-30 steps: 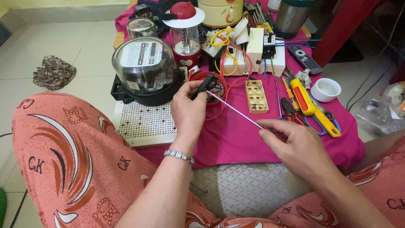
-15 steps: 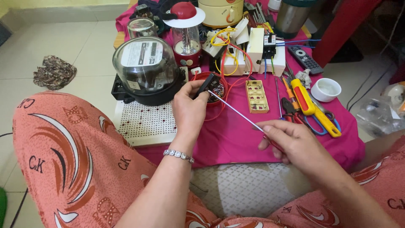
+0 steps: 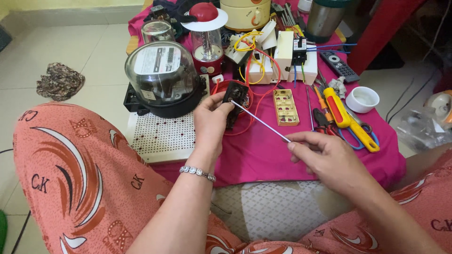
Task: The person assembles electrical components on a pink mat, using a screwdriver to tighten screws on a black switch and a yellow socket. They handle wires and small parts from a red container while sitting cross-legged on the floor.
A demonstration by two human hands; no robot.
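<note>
Left hand (image 3: 213,123): fingers are clamping a small dark part (image 3: 234,96), holding it up over the pink cloth (image 3: 263,155).
Right hand (image 3: 325,157): fingertips are pinching the near end of a thin metal rod (image 3: 260,121).
Rod: its far tip is touching the dark part.
Beyond left hand: a glass-domed meter (image 3: 162,77) is sitting.
Beyond right hand: a yellow-handled tool (image 3: 351,123) is lying.

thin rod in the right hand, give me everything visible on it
The rod is a thin, straight, silvery shaft, metal by its look. It lies slanted, its upper-left tip at the small dark part that the left hand holds up, its lower-right end pinched between the fingertips of the right hand. Whether it has a handle is hidden inside that grip. It hangs above the pink cloth and touches nothing else.
</note>
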